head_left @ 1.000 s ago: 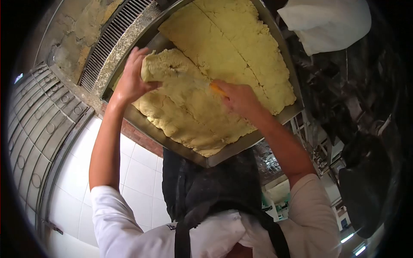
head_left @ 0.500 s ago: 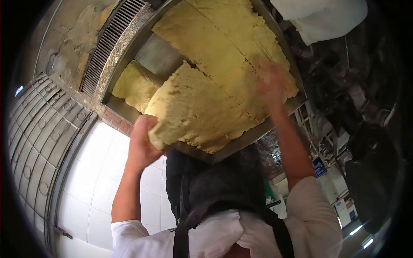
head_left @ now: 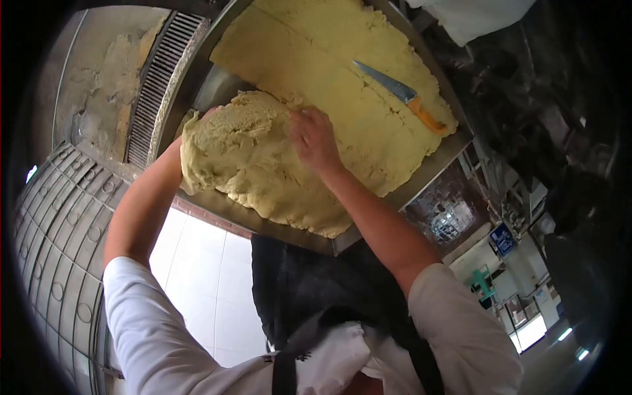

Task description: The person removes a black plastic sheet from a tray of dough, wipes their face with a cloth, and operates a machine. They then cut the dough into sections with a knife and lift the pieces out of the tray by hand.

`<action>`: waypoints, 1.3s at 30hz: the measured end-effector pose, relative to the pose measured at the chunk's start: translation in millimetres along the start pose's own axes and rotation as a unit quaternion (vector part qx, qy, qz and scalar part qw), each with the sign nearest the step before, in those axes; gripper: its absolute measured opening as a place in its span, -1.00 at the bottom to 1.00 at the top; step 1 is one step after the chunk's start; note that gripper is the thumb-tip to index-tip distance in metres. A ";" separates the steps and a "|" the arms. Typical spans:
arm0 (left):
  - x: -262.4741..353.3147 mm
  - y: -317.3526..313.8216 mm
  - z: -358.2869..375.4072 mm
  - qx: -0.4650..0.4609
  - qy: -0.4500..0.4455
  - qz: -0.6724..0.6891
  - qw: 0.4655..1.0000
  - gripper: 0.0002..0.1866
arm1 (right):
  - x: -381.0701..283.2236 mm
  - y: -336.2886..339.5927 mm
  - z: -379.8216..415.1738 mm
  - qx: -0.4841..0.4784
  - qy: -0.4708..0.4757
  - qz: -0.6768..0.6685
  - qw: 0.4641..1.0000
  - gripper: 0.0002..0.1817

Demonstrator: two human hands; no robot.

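Yellow dough (head_left: 316, 46) lies as a thick sheet in a metal tray (head_left: 296, 238). At its near left a lumpy flap of dough (head_left: 243, 141) is raised and folded. My left hand (head_left: 209, 113) is mostly hidden behind this flap; only a bit shows at its far edge. My right hand (head_left: 315, 139) presses on the flap's right edge, its fingers bent against the dough. A knife (head_left: 405, 94) with an orange handle lies on the sheet to the right, blade pointing to the upper left.
A metal grate (head_left: 164, 79) runs along a ledge left of the tray. A barred gate (head_left: 59, 250) stands at the lower left, beside white tiles (head_left: 204, 276). A white bag (head_left: 477, 16) is at the upper right.
My left hand has moved up behind the dough, whose near left part is now lifted and folded. My right hand has left the right side and come to the flap; the knife now shows there.
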State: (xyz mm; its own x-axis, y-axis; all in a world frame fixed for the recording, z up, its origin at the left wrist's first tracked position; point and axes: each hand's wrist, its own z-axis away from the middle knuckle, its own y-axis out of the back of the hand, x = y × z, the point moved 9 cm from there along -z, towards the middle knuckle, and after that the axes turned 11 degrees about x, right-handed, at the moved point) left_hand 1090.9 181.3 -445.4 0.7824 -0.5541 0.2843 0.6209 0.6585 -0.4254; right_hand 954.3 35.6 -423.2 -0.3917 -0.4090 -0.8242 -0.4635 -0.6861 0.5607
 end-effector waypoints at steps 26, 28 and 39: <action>-41.2 -2.2 -139.0 -0.180 -0.360 -0.346 0.848 -0.52 | 30.8 38.2 42.8 -0.045 -0.077 0.057 0.994 -0.44; -42.9 5.4 -142.4 -0.213 -0.351 -0.260 0.874 -0.55 | 35.1 39.5 41.8 -0.047 -0.086 0.049 0.994 -0.46; -66.9 -26.0 -172.8 0.009 -0.201 -0.567 0.799 -0.77 | 29.8 50.3 46.3 -0.025 -0.069 0.103 0.992 -0.54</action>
State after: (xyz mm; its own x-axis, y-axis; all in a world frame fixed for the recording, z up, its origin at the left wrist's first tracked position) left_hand 1014.0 113.2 -601.9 -0.3323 -0.5936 0.7329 0.9396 -0.1412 0.3117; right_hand 882.6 16.8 -415.8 -0.5811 -0.4591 -0.6719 -0.3235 -0.6273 0.7084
